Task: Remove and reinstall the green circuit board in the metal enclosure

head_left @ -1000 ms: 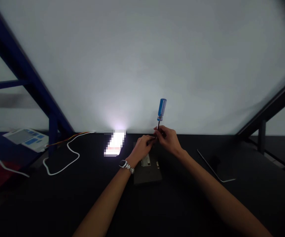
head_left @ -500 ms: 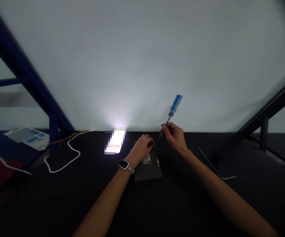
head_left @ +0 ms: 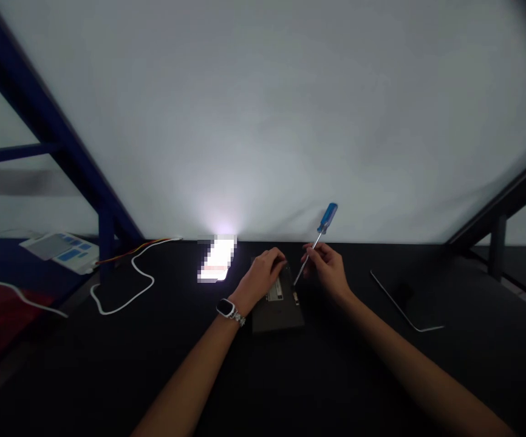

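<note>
From the head camera, the left hand [head_left: 263,273] lies palm down on the far end of a flat dark box [head_left: 277,311], fingers bent over its far edge. Whether they grip it or only press on it cannot be told. A wristwatch [head_left: 227,308] with a metal band sits on that wrist.

At 3 o'clock from the left hand, and near it, the right hand [head_left: 329,270] is closed in a pinch around the thin metal shaft of a screwdriver [head_left: 317,240]. The tool slants: its translucent blue handle points to 1 o'clock above the hand, and its tip comes down at 7 o'clock to the box's right edge. The box is rectangular, matte and grey-black, with a pale label [head_left: 276,294] on top.

The box rests on a matte black tabletop [head_left: 290,382]. At 9 o'clock from the hands a blurred bright patch [head_left: 217,260] glows, and farther out a white cable [head_left: 126,291] loops. At 3 o'clock, well apart, lies a thin bent metal rod [head_left: 404,306]. A blue steel frame [head_left: 58,145] stands at 10 o'clock against a plain white wall [head_left: 290,109].
</note>
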